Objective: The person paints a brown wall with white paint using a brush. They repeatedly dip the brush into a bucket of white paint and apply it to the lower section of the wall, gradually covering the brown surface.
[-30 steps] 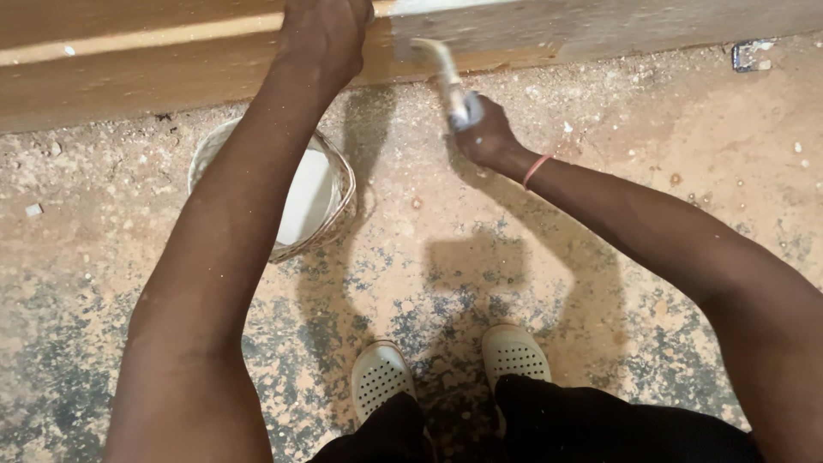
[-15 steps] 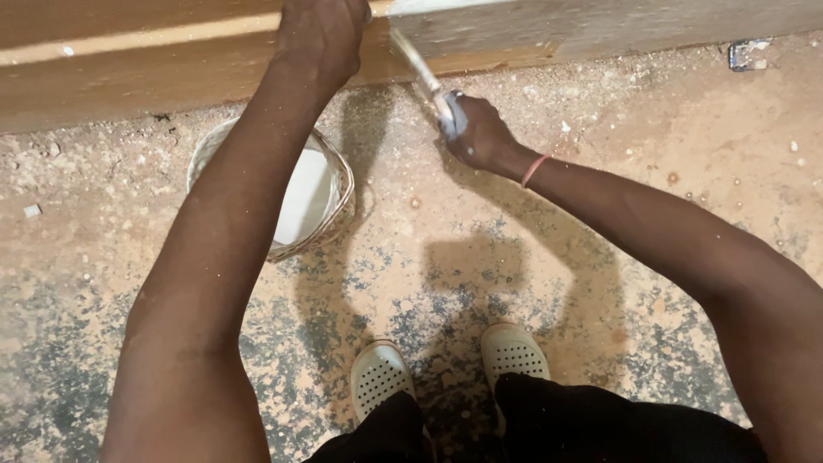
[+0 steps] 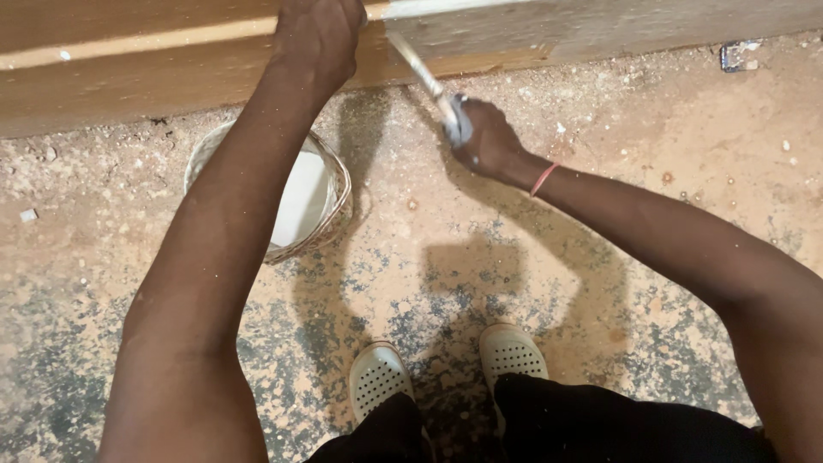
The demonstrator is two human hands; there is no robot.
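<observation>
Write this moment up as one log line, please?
left hand: pressed on wooden board | right hand: grips paintbrush, tip at board | paint bucket: on floor, holds white paint

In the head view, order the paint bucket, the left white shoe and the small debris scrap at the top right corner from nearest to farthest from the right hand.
From the right hand:
1. Paint bucket, to its left beside the left forearm.
2. Left white shoe, below it at the bottom edge of the picture.
3. Debris scrap, far right by the wooden board.
</observation>
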